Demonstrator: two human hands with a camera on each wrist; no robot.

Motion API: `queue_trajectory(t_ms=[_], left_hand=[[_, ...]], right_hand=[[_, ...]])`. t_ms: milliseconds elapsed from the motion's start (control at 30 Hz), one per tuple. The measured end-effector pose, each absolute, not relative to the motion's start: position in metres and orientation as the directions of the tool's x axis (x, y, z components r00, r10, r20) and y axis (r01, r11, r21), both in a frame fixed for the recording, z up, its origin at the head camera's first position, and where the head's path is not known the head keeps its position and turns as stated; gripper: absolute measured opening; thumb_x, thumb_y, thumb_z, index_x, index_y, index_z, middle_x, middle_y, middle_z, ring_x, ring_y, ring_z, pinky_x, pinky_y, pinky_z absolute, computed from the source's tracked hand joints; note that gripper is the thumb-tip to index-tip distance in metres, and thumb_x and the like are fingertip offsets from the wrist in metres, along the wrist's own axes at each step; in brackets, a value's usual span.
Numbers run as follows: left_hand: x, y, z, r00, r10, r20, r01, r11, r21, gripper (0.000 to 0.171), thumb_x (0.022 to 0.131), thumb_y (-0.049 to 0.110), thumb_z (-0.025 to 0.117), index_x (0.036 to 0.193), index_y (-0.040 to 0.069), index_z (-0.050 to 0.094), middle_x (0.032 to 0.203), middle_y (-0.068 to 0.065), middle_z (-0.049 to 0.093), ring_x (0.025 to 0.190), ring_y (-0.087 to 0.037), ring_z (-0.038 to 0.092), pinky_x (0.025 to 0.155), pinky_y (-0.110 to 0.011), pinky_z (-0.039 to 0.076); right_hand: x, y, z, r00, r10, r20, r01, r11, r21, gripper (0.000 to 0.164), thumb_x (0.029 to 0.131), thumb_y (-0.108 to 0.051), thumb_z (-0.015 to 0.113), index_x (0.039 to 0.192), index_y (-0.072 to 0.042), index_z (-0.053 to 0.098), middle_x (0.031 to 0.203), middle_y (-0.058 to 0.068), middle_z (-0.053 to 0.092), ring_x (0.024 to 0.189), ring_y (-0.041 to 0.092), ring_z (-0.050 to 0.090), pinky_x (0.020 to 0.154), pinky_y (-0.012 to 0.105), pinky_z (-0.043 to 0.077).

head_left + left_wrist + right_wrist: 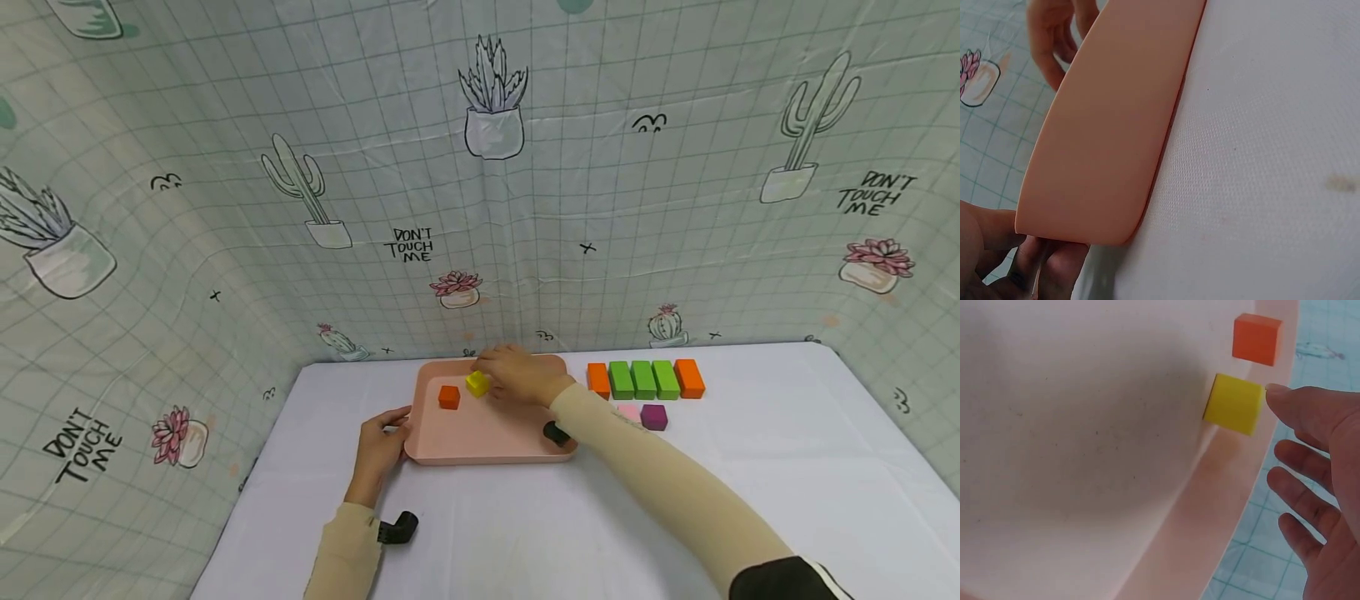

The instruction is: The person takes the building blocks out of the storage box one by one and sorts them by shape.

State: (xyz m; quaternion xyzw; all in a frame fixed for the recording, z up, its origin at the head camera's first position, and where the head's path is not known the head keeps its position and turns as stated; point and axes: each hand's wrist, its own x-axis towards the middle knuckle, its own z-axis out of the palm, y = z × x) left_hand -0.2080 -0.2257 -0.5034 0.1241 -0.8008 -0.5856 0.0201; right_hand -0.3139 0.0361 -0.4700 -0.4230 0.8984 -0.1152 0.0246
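A pink tray (pixel 487 433) lies on the white table. My left hand (pixel 381 446) holds its left edge, with fingers against the wall of the tray (pixel 1104 125) in the left wrist view. Inside, near the far side, are an orange cube (pixel 448 397) and a yellow cube (pixel 477 383). My right hand (pixel 521 375) is over the tray just right of the yellow cube. In the right wrist view its thumb tip is at the edge of the yellow cube (pixel 1234 404), and its other fingers are spread apart and loosely bent; whether the thumb touches is unclear.
Right of the tray stands a row of blocks: an orange block (pixel 598 380), several green blocks (pixel 643 380) and another orange block (pixel 689 379). In front of them are a pink block (pixel 628 412), partly behind the right sleeve, and a purple block (pixel 654 417). A patterned cloth (pixel 525 217) hangs behind.
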Motion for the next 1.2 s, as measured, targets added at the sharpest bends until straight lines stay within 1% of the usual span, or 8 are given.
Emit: queue_trajectory(t_ms=[133, 300, 467, 567, 733, 867, 1100, 1200], left_hand=[[-0.209, -0.226, -0.504, -0.968, -0.223, -0.115, -0.177, 0.282, 0.943, 0.032, 0.103, -0.004, 0.059, 0.134, -0.011, 0.066, 0.113, -0.023, 0.063, 0.061, -0.008, 0.056, 0.050, -0.020, 0.046], [-0.210, -0.226, -0.505, -0.966, -0.228, -0.121, -0.186, 0.292, 0.938, 0.032, 0.103, -0.004, 0.059, 0.134, -0.010, 0.067, 0.113, -0.022, 0.063, 0.060, -0.009, 0.055, 0.051, -0.020, 0.046], [-0.210, -0.226, -0.505, -0.967, -0.226, -0.114, -0.179, 0.294, 0.939, 0.033, 0.102, -0.004, 0.059, 0.133, -0.011, 0.067, 0.112, -0.022, 0.063, 0.060, -0.009, 0.055, 0.051, -0.019, 0.045], [-0.209, -0.226, -0.504, -0.969, -0.222, -0.111, -0.174, 0.290, 0.941, 0.033, 0.102, -0.005, 0.059, 0.133, -0.011, 0.066, 0.112, -0.022, 0.063, 0.060, -0.009, 0.055, 0.051, -0.019, 0.045], [-0.208, -0.226, -0.503, -0.968, -0.222, -0.115, -0.177, 0.282, 0.943, 0.033, 0.103, -0.004, 0.058, 0.134, -0.011, 0.066, 0.112, -0.022, 0.063, 0.061, -0.009, 0.055, 0.050, -0.019, 0.045], [-0.209, -0.225, -0.504, -0.968, -0.222, -0.113, -0.175, 0.287, 0.942, 0.033, 0.102, -0.004, 0.059, 0.133, -0.011, 0.067, 0.112, -0.022, 0.063, 0.060, -0.008, 0.055, 0.050, -0.019, 0.045], [-0.209, -0.225, -0.504, -0.964, -0.231, -0.131, -0.198, 0.298, 0.934, 0.033, 0.103, -0.003, 0.059, 0.134, -0.009, 0.067, 0.114, -0.022, 0.063, 0.063, -0.009, 0.056, 0.051, -0.019, 0.047], [-0.209, -0.226, -0.505, -0.964, -0.234, -0.129, -0.198, 0.304, 0.932, 0.033, 0.103, -0.003, 0.060, 0.134, -0.010, 0.067, 0.114, -0.022, 0.063, 0.063, -0.008, 0.056, 0.051, -0.019, 0.047]], right_hand=[[-0.316, 0.034, -0.472, -0.652, -0.758, 0.027, -0.739, 0.626, -0.249, 0.047, 0.099, -0.014, 0.075, 0.144, -0.006, 0.062, 0.145, 0.012, 0.062, 0.138, 0.032, 0.054, 0.125, 0.050, 0.034], [-0.319, 0.029, -0.477, -0.665, -0.747, 0.020, -0.725, 0.639, -0.258, 0.045, 0.099, -0.013, 0.076, 0.142, -0.007, 0.064, 0.142, 0.011, 0.064, 0.132, 0.032, 0.057, 0.121, 0.049, 0.039], [-0.320, 0.026, -0.481, -0.666, -0.746, 0.022, -0.722, 0.638, -0.267, 0.041, 0.096, -0.009, 0.078, 0.136, -0.007, 0.069, 0.137, 0.009, 0.066, 0.123, 0.032, 0.060, 0.115, 0.047, 0.045], [-0.320, 0.024, -0.482, -0.657, -0.754, 0.023, -0.737, 0.635, -0.233, 0.038, 0.096, -0.008, 0.078, 0.133, -0.007, 0.070, 0.134, 0.009, 0.066, 0.120, 0.032, 0.061, 0.113, 0.046, 0.048], [-0.319, 0.023, -0.484, -0.635, -0.770, 0.064, -0.762, 0.611, -0.215, 0.028, 0.094, -0.003, 0.079, 0.121, -0.006, 0.072, 0.121, 0.009, 0.068, 0.108, 0.029, 0.063, 0.105, 0.044, 0.054], [-0.316, 0.025, -0.484, -0.619, -0.780, 0.093, -0.776, 0.590, -0.224, 0.023, 0.094, 0.001, 0.077, 0.116, -0.006, 0.072, 0.116, 0.009, 0.071, 0.102, 0.028, 0.064, 0.102, 0.040, 0.056], [-0.308, 0.036, -0.478, -0.590, -0.794, 0.146, -0.801, 0.553, -0.229, 0.024, 0.093, 0.000, 0.078, 0.116, -0.003, 0.072, 0.114, 0.009, 0.071, 0.106, 0.027, 0.064, 0.103, 0.040, 0.054], [-0.301, 0.043, -0.471, -0.630, -0.764, 0.143, -0.771, 0.590, -0.240, 0.027, 0.094, -0.010, 0.080, 0.120, -0.006, 0.073, 0.118, 0.007, 0.072, 0.111, 0.027, 0.065, 0.105, 0.040, 0.054]])
